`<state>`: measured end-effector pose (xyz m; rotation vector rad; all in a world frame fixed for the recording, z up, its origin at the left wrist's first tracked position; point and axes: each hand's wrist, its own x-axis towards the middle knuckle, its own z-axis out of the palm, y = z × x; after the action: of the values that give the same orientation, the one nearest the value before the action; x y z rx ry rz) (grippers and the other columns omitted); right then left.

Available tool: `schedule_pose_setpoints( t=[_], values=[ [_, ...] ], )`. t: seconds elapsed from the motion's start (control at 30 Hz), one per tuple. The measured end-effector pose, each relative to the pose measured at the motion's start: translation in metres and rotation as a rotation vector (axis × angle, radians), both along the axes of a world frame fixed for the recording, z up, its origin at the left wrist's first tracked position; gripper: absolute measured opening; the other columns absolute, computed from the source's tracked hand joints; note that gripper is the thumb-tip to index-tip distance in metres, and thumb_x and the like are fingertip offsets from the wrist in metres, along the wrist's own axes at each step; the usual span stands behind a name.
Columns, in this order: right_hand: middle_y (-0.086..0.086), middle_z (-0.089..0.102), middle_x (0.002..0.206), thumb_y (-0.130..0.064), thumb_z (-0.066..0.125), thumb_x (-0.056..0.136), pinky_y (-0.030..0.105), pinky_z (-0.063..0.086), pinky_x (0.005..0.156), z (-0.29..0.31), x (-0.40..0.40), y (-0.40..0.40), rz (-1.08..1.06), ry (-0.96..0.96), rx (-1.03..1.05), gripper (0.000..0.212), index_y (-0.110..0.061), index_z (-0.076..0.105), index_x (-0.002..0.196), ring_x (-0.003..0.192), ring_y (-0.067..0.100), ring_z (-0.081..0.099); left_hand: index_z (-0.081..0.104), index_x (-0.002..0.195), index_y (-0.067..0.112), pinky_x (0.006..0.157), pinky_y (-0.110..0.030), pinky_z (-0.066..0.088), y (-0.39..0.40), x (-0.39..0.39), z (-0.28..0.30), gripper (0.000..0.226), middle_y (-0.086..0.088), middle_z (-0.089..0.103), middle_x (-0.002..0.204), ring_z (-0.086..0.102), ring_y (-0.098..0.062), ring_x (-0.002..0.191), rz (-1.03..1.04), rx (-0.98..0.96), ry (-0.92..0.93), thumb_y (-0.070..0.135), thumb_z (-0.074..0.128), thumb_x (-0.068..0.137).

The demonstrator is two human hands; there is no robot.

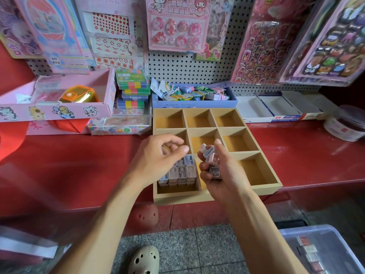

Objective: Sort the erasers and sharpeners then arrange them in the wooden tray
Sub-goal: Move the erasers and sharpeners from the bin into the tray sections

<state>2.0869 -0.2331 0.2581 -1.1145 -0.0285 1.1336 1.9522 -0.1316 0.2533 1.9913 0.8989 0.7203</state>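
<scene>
While the tray [264, 189] sits on the red shelf [316, 155], only its near-left cell is filled: sharpeners [178, 173] stand packed in rows there, pastel grey, pink, blue. Other eight cells show bare wood, middle-left and near-middle ones partly hidden by the hands. Right hand [221, 175] is cupped over the near-middle cell, fingers curled round a small bunch [210, 157] of sharpeners, a few poking up above the palm. Left hand [158, 157] hovers over the filled cell and the middle-left cell, fingers loosely curled, thumb out; cannot tell if anything is pinched under the fingertips.

Behind the tray, touching its far edge, a blue box [194, 103] heaped with tagged trinkets. Left of that, stacked colour sets [134, 89], then a pink box [57, 111] with an orange case [80, 94] inside. Right of the blue box, white cartons [276, 107], open, contents not visible, and a dark-lidded tub [347, 125] at the shelf's right end. Sticker sheets [262, 46] hang on the pegboard [187, 66] above. Down on the floor, a clear bin [320, 252] at lower right holds small packed items, too blurred to name. A beige clog [145, 260] shows below.
</scene>
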Motion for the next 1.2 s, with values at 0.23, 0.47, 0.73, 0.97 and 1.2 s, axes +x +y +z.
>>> schedule_pose_setpoints(
  t=[0.23, 0.47, 0.73, 0.97, 1.2],
  values=[
    [0.010, 0.052, 0.075, -0.027, 0.056, 0.100, 0.018, 0.027, 0.039, 0.007, 0.017, 0.026, 0.198, -0.177, 0.089, 0.022, -0.005, 0.061, 0.096, 0.051, 0.012, 0.041, 0.075, 0.102, 0.025, 0.086, -0.031, 0.056, 0.026, 0.038, 0.006, 0.017, 0.011, 0.075, 0.091, 0.069, -0.004, 0.088, -0.201, -0.139, -0.061, 0.022, 0.074, 0.086],
    [0.012, 0.049, 0.076, -0.020, 0.059, 0.097, 0.017, 0.026, 0.039, 0.002, 0.026, 0.050, 0.224, -0.114, 0.124, 0.018, -0.009, 0.062, 0.083, 0.051, 0.012, 0.040, 0.072, 0.108, 0.019, 0.079, -0.013, 0.048, 0.039, 0.039, 0.006, 0.020, 0.012, 0.073, 0.094, 0.067, -0.002, 0.087, -0.143, -0.060, -0.112, 0.010, 0.065, 0.091],
    [0.010, 0.066, 0.074, -0.023, 0.059, 0.099, 0.019, 0.028, 0.044, 0.007, 0.046, 0.046, 0.146, -0.150, 0.016, 0.017, -0.009, 0.061, 0.090, 0.051, 0.010, 0.045, 0.067, 0.111, 0.025, 0.054, -0.023, 0.048, 0.063, 0.031, 0.004, 0.030, 0.003, 0.071, 0.098, 0.066, -0.012, 0.075, -0.126, -0.218, -0.149, 0.001, 0.055, 0.096],
    [0.010, 0.065, 0.077, -0.024, 0.059, 0.099, 0.018, 0.032, 0.040, 0.000, 0.069, 0.036, 0.111, -0.173, 0.023, 0.020, -0.009, 0.064, 0.088, 0.051, 0.010, 0.047, 0.067, 0.117, 0.015, 0.057, -0.013, 0.045, 0.097, 0.042, 0.003, 0.025, 0.022, 0.067, 0.073, 0.055, -0.001, 0.060, -0.342, -0.162, 0.334, 0.005, 0.056, 0.097],
    [0.013, 0.061, 0.084, -0.024, 0.061, 0.098, 0.020, 0.032, 0.040, -0.010, 0.074, 0.035, 0.105, -0.191, 0.010, 0.021, -0.009, 0.065, 0.083, 0.051, 0.011, 0.047, 0.062, 0.129, 0.023, 0.064, -0.013, 0.037, 0.107, 0.064, 0.009, 0.033, 0.011, 0.060, 0.085, 0.051, -0.001, 0.070, -0.539, 0.067, 0.811, 0.020, 0.059, 0.096]
  ],
)
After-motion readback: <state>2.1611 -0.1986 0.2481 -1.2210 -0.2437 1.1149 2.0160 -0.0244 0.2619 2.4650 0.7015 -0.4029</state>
